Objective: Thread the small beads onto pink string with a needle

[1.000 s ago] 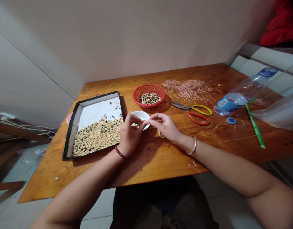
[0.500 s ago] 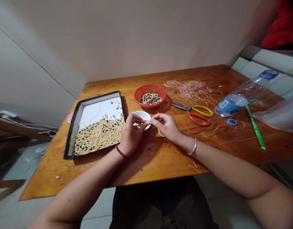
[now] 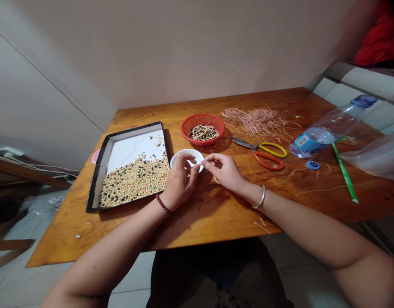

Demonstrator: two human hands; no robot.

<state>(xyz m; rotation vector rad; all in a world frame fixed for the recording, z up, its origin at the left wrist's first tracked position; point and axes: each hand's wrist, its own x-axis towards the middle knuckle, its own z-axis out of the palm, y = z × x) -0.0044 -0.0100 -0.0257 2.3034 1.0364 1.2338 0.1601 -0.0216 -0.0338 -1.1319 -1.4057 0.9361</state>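
Observation:
My left hand (image 3: pixel 179 182) and my right hand (image 3: pixel 225 171) meet over a small white dish (image 3: pixel 185 156) at the middle of the wooden table (image 3: pixel 216 209). Both hands are closed in a pinch, fingertips almost touching. The right hand pinches a thin cord with a short strand of pale beads (image 3: pixel 216 179) hanging below it. What the left fingers hold is too small to see. A black-rimmed tray (image 3: pixel 102 171) holding several loose beige and dark beads (image 3: pixel 135 179) lies just left of my left hand.
A red basket (image 3: pixel 203 122) of beaded strands stands behind the dish. Pink cord (image 3: pixel 254 119) lies in a tangle at the back. Scissors (image 3: pixel 264 152), a lying water bottle (image 3: pixel 328 128), its blue cap (image 3: pixel 312 165), a green stick (image 3: pixel 343 173) and a plastic bag (image 3: pixel 376 154) occupy the right side.
My left fingers have curled in a little over the dish and the hands have drawn slightly closer. The view has drifted a little.

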